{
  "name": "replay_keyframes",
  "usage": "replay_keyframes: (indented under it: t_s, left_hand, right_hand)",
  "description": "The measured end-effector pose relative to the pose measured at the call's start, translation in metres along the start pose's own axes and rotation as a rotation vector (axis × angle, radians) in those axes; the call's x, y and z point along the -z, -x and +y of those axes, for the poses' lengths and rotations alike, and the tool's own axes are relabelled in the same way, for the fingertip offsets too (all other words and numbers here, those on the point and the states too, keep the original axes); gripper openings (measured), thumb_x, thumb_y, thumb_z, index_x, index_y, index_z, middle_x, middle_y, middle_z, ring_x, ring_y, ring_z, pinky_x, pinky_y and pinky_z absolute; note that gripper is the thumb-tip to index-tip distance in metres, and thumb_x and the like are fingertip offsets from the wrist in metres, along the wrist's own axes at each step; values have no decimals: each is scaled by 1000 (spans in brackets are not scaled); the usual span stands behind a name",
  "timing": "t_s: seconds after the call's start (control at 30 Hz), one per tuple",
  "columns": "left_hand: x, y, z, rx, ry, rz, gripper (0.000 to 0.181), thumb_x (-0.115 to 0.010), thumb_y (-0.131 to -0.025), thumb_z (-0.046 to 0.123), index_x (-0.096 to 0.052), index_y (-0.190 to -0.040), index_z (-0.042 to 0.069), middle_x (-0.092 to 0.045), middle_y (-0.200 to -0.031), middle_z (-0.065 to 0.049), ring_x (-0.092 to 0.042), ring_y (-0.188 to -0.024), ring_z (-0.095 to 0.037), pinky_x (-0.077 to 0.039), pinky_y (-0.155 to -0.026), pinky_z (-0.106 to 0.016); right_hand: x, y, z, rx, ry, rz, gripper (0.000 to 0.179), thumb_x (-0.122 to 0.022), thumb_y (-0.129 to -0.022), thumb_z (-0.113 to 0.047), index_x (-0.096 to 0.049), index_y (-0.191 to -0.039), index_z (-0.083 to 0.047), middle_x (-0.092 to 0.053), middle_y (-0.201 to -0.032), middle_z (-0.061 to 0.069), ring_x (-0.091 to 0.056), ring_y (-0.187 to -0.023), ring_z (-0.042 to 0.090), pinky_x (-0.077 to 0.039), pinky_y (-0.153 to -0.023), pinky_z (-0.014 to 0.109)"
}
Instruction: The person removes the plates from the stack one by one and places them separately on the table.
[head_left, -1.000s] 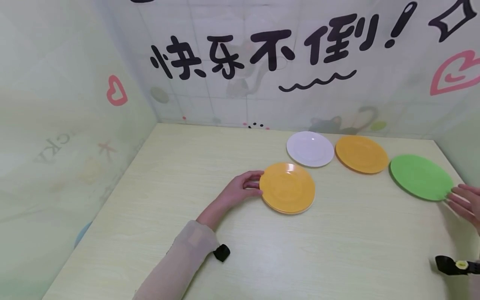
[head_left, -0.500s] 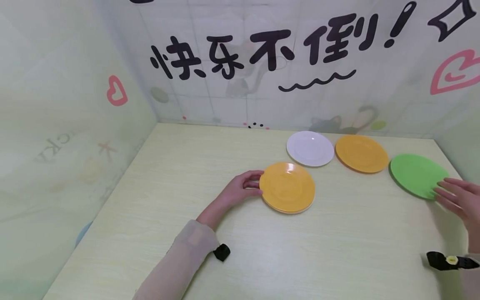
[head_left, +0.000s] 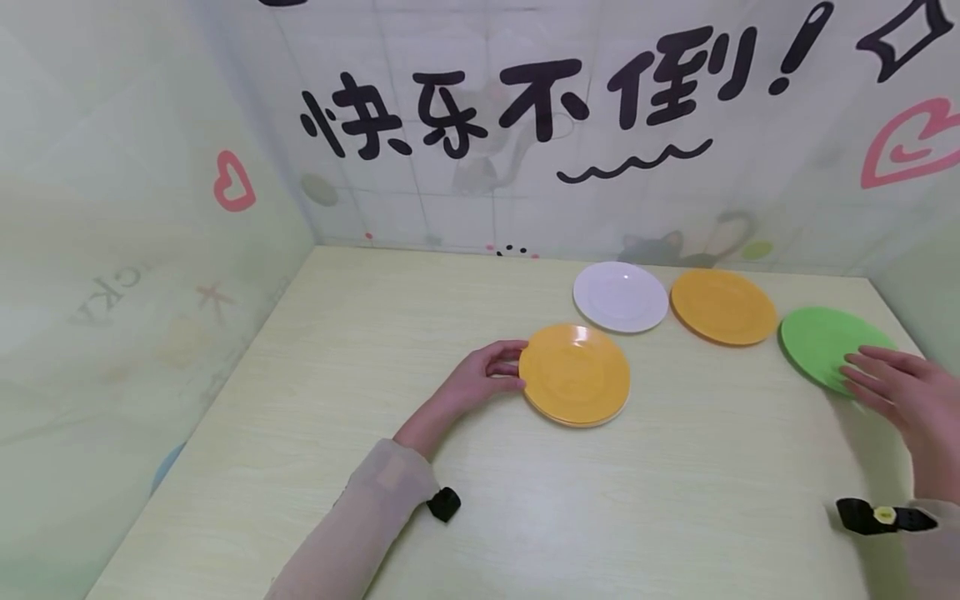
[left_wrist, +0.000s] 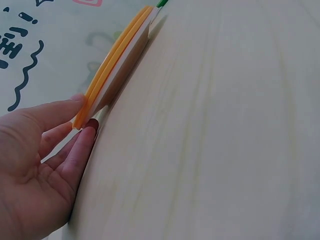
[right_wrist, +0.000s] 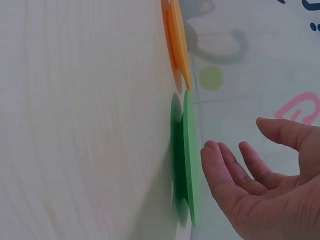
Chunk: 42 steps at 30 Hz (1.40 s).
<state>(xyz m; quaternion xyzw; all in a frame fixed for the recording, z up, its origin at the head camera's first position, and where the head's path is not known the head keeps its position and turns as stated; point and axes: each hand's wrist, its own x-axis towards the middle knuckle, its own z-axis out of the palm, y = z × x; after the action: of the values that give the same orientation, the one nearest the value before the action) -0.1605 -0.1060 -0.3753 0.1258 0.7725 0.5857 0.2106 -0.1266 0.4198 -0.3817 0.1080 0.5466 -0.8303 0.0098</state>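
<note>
In the middle of the table lies a stack of plates [head_left: 574, 373]; the left wrist view shows two orange rims over a whitish one. My left hand [head_left: 483, 377] grips the stack's left edge between thumb and fingers, the fingertips right at the rim [left_wrist: 80, 117]. A green plate [head_left: 813, 343] lies at the right. Over its right part is my right hand [head_left: 900, 387], fingers spread and loosely bent, holding nothing. In the right wrist view the fingers [right_wrist: 215, 172] stand apart from the green plate's upper face.
Along the back of the table [head_left: 705, 500] lie a white plate [head_left: 620, 297] and a single orange plate [head_left: 723, 307], the latter close to the green one. A printed wall covering [head_left: 420, 208] rises behind the table, with side walls left and right.
My right hand has come away from the green plate's right edge and moved left, over the plate. The left hand and the stack have stayed in place.
</note>
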Motion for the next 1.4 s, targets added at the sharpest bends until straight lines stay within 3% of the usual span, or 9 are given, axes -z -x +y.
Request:
replay_keyframes:
  t_s: [0.17, 0.3, 0.47, 0.67, 1.07, 1.4]
  left_hand:
    - [-1, 0, -1, -4, -11, -1, 57, -66, -86, 2, -43, -138, 1, -52, -134, -19, -56, -116, -32, -50, -95, -30]
    - [-1, -1, -2, -8, -12, 1, 58, -66, -86, 2, -43, -138, 1, -52, -134, -19, -56, -116, -32, -50, -95, -31]
    - [-1, -11, -18, -3, -15, 16, 58, -67, -85, 3, -44, -138, 4, -52, -134, -18, -57, -115, -31, -49, -96, -33]
    - [-2, -17, -32, -8, -23, 41, 57, -69, -84, 8, -47, -137, 11, -55, -132, -11, -59, -113, -25, -50, -95, -31]
    - [-2, -18, -33, -19, -24, 51, 58, -70, -84, 9, -48, -137, 12, -55, -132, -10, -59, -112, -24, -50, -94, -30]
    - [-2, -16, -31, -10, -42, 60, 58, -71, -83, 9, -48, -136, 14, -56, -131, -7, -61, -110, -21, -49, -95, -30]
  right_hand:
    - [-11, 1, -2, -11, 70, 15, 16, -58, -90, -1, -67, -95, -13, -72, -88, -3, -71, -78, 12, -58, -65, 24]
    - [-25, 6, -6, -2, 82, -20, 20, -56, -91, 2, -67, -97, -13, -72, -90, -3, -70, -80, 10, -57, -67, 23]
    - [-38, 10, -7, 22, 65, -85, 26, -49, -93, 6, -68, -99, -11, -72, -92, -2, -70, -83, 10, -57, -69, 23]
    - [-48, 9, -7, 24, 149, -79, 22, -55, -92, 1, -66, -101, -14, -71, -94, -5, -69, -85, 7, -57, -70, 21]
    - [-73, 1, -3, -6, 219, -103, 20, -61, -90, -2, -65, -102, -17, -71, -93, -6, -69, -84, 6, -56, -72, 19]
    - [-90, -4, 8, -18, 216, -215, 22, -54, -93, 0, -62, -107, -15, -72, -98, -2, -69, -90, 9, -56, -77, 23]
